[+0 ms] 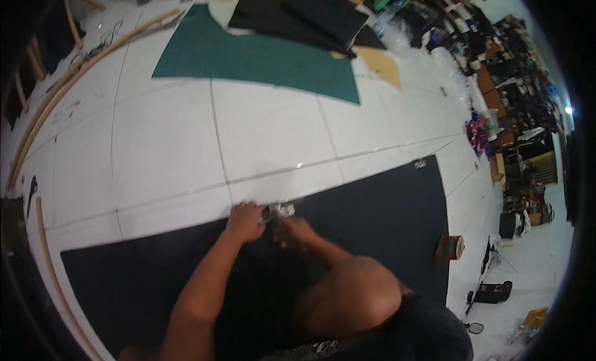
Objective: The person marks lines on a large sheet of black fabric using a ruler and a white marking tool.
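Two hands are meeting at the upper edge of a large black sheet [347, 218] lying on the white tiled floor [273, 125]. The left hand [244, 222] is resting knuckles-up on that edge, its fingers curled down and pressing the sheet. The right hand [295, 230] is sitting just beside it at 3 o'clock, fingers bent and closing on a small crumpled piece of clear tape or film [280, 210]; it is too blurred to tell how tightly. The left hand is touching the same shiny scrap from the other side.

The black sheet is lying flat, its long axis running from 8 o'clock to 2 o'clock, its far corner pointing toward 2 o'clock. A clear strip [347, 157] is running along the floor, just beyond the sheet's upper edge.

Off the sheet's right edge, at 3 o'clock, a brown tape roll [452, 247] is standing. Well apart at 12 o'clock a green cutting mat [248, 54] is lying, with black fabric [304, 16] overlapping its far side.
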Available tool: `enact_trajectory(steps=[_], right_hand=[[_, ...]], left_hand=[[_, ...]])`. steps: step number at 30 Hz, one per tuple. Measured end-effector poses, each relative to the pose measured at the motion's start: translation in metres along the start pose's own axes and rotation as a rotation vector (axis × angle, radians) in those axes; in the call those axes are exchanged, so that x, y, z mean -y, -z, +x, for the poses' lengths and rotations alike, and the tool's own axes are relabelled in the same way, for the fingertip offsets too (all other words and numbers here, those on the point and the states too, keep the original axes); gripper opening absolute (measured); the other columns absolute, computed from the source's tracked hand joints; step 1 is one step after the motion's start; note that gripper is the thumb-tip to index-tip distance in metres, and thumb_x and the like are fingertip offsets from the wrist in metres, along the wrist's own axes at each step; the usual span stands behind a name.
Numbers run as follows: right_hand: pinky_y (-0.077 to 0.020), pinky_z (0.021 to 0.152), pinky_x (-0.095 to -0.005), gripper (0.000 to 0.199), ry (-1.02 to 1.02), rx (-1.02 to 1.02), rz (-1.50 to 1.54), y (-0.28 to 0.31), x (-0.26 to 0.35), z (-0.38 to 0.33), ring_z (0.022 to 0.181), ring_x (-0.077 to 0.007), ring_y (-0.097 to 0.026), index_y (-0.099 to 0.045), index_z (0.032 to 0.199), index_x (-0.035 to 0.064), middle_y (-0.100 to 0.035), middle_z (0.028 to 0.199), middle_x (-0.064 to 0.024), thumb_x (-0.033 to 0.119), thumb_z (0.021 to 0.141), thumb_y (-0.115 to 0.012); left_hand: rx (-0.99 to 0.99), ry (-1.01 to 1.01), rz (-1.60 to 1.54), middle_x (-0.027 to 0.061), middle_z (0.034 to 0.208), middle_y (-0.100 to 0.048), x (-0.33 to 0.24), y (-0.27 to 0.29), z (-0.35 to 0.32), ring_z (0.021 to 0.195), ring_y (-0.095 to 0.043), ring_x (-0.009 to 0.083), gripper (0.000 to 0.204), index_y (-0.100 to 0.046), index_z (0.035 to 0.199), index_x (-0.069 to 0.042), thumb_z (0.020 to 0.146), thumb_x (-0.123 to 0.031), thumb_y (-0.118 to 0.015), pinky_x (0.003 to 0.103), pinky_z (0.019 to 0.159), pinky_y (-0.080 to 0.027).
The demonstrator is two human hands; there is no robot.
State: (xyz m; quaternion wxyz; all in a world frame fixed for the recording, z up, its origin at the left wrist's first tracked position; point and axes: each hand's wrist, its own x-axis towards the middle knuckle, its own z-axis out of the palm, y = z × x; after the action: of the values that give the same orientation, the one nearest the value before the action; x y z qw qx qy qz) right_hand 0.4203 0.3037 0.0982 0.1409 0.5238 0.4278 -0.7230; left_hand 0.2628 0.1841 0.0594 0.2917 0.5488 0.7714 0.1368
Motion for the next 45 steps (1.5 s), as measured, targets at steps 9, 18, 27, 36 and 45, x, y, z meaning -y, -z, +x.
enact_trajectory(steps=[9, 18, 27, 36, 45], right_hand=[[-0.0484, 0.057, -0.0340, 0.036, -0.017, -0.096, 0.106, -0.019, 0.004, 0.021, 0.071, -0.0219, -0.061, -0.058, 0.099, 0.0024, -0.060, 0.085, -0.0094, 0.038, 0.098, -0.056], [-0.0555, 0.066, -0.0372, 0.048, -0.130, 0.006, -0.051, -0.011, 0.028, 0.026, 0.072, -0.0223, -0.064, -0.061, 0.108, 0.0039, -0.063, 0.089, -0.0103, 0.050, 0.098, -0.052], [-0.0564, 0.061, -0.0409, 0.043, -0.317, 0.039, -0.169, -0.002, 0.021, 0.079, 0.069, -0.0247, -0.066, -0.062, 0.103, 0.0049, -0.064, 0.083, -0.0129, 0.047, 0.096, -0.055], [-0.0569, 0.074, -0.0408, 0.041, 0.411, -0.092, -1.168, -0.015, -0.012, 0.093, 0.079, -0.0339, -0.069, -0.069, 0.095, 0.0028, -0.070, 0.083, -0.0173, 0.040, 0.078, -0.072], [-0.0548, 0.073, -0.0450, 0.054, -0.018, -0.015, -1.003, -0.001, 0.039, 0.031, 0.088, -0.0364, -0.068, -0.054, 0.124, 0.0061, -0.068, 0.098, -0.0196, 0.041, 0.084, -0.065]], left_hand=[[-0.159, 0.003, -0.079, 0.0111, 0.117, -0.061, -0.001, 0.006, -0.009, 0.113, -0.055, 0.0323, 0.061, -0.052, 0.136, -0.018, 0.080, -0.029, -0.071, 0.048, 0.099, -0.040], [-0.156, 0.005, -0.044, 0.0121, 0.114, -0.061, -0.004, 0.002, -0.001, 0.109, -0.057, 0.0340, 0.052, -0.056, 0.134, -0.021, 0.084, -0.031, -0.068, 0.047, 0.096, -0.044], [-0.095, 0.043, -0.147, 0.0111, 0.114, -0.060, -0.008, 0.011, 0.008, 0.112, -0.052, 0.0329, 0.048, -0.061, 0.129, -0.017, 0.081, -0.019, -0.069, 0.045, 0.100, -0.039], [-0.048, 0.045, -0.223, 0.0134, 0.118, -0.058, -0.005, 0.020, 0.018, 0.115, -0.049, 0.0368, 0.057, -0.058, 0.130, -0.014, 0.074, -0.004, -0.064, 0.051, 0.101, -0.036], [0.021, 0.088, -0.028, 0.0186, 0.132, -0.052, -0.041, 0.059, 0.021, 0.129, -0.042, 0.0404, 0.059, -0.052, 0.136, -0.011, 0.081, -0.021, -0.072, 0.053, 0.110, -0.031]])
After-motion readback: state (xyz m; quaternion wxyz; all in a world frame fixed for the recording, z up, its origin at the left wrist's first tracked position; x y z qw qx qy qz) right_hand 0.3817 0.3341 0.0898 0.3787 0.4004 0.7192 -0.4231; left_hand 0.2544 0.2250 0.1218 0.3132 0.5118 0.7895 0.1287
